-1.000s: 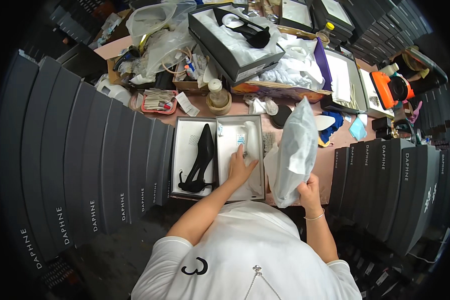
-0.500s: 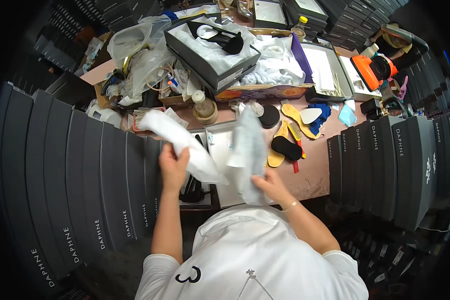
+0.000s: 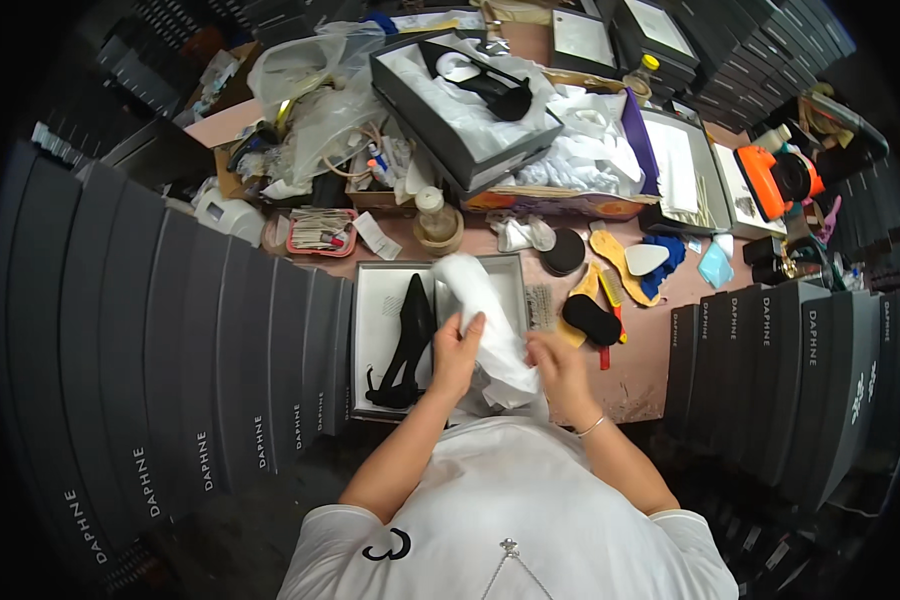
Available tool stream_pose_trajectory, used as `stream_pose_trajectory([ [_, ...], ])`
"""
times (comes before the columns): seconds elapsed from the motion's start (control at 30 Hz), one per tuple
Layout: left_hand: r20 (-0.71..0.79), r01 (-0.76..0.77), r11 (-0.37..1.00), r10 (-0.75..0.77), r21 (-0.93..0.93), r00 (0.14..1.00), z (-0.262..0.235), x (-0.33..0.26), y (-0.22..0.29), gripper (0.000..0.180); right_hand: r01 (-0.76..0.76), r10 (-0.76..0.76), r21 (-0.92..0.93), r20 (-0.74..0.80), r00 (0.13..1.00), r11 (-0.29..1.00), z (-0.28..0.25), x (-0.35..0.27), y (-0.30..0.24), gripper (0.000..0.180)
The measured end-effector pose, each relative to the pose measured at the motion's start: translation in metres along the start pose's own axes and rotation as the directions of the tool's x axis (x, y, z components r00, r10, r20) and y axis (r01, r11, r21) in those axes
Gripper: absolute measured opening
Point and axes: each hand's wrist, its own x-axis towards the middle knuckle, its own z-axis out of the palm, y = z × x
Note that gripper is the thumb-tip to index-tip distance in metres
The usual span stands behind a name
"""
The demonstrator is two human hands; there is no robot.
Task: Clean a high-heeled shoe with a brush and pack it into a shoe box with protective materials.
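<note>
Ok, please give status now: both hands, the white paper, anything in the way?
Left hand and right hand both grip white paper bundle. Bundle over open shoe box. Black heeled shoe lies inside, beside bundle.

Rows of dark shoeboxes (image 3: 170, 330), orange tool (image 3: 770, 180), clear plastic bag (image 3: 315, 95), small bottle (image 3: 430, 212), yellow insole (image 3: 618, 262)

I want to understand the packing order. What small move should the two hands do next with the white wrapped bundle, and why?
Probably lower the white tissue-wrapped bundle into the free right half of the open grey shoe box. Both the left hand and the right hand grip it just above that space, and a black high-heeled shoe already fills the left half.
</note>
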Motion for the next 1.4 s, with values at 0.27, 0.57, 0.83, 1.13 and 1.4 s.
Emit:
stream_pose_trajectory([
  [0.27,-0.072,0.146,0.986,-0.141,0.080,0.987,0.007,0.025,-0.037,0.035,0.276,-0.231,-0.347,0.164,0.959,0.896,-0.028,-0.006,-0.016,0.059],
  [0.57,0.147,-0.383,0.718,0.370,0.581,0.917,-0.012,0.033,-0.033,0.036,-0.218,0.262,0.279,-0.132,0.956,0.935,-0.053,-0.003,-0.040,0.033],
  [0.83,0.680,-0.661,0.618,0.264,0.425,0.684,0.035,-0.062,0.068,0.059,-0.173,0.171,0.147,0.025,0.985,0.974,-0.024,-0.043,-0.052,0.038],
  [1.13,0.047,-0.308,0.819,0.327,0.485,0.944,-0.031,-0.090,0.060,0.025,0.125,-0.022,-0.314,0.310,0.950,0.941,-0.049,-0.045,-0.035,0.016],
  [1.4,0.225,-0.451,0.466,0.462,0.761,0.858,-0.021,-0.168,0.054,0.035,0.390,-0.169,-0.241,0.619,0.767,0.889,-0.023,-0.064,-0.052,0.017],
])
